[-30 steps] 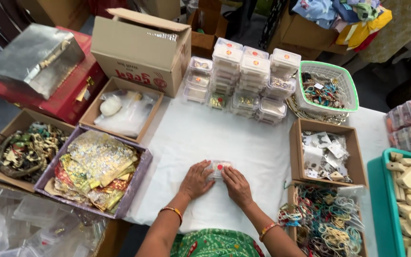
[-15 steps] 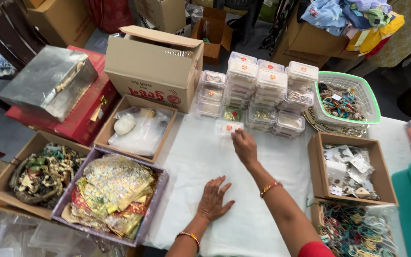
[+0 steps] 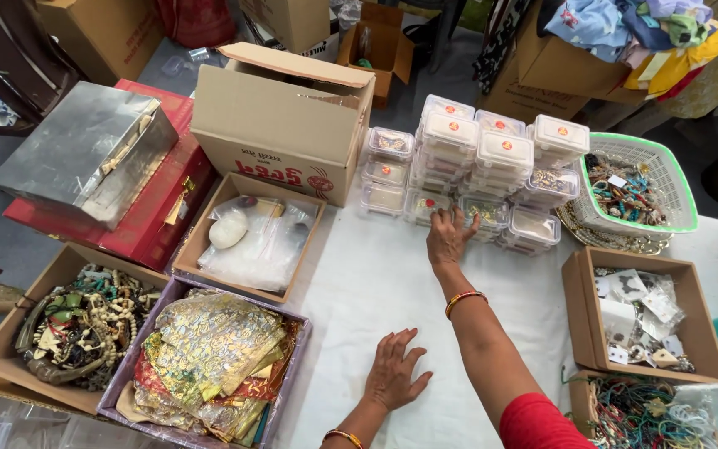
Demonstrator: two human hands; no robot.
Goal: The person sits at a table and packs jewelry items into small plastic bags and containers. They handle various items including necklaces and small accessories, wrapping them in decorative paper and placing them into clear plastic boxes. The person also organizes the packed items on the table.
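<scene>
My right hand is stretched out to the stack of small clear plastic boxes at the far side of the white-covered worktop, fingers spread and resting on the front bottom row. It's not clamped on anything, more of a loose touch. My left hand is flat on the cloth close to me, fingers apart, holding nothing. These boxes look light and stiff, with slick lids, and I'd guess the thin plastic cracks if squeezed hard, so the short sides are where I'd pinch one. They're piled several high, so a nudge could topple the lot. A green mesh basket of jewellery sits just right of the stack, a cardboard carton just left.
</scene>
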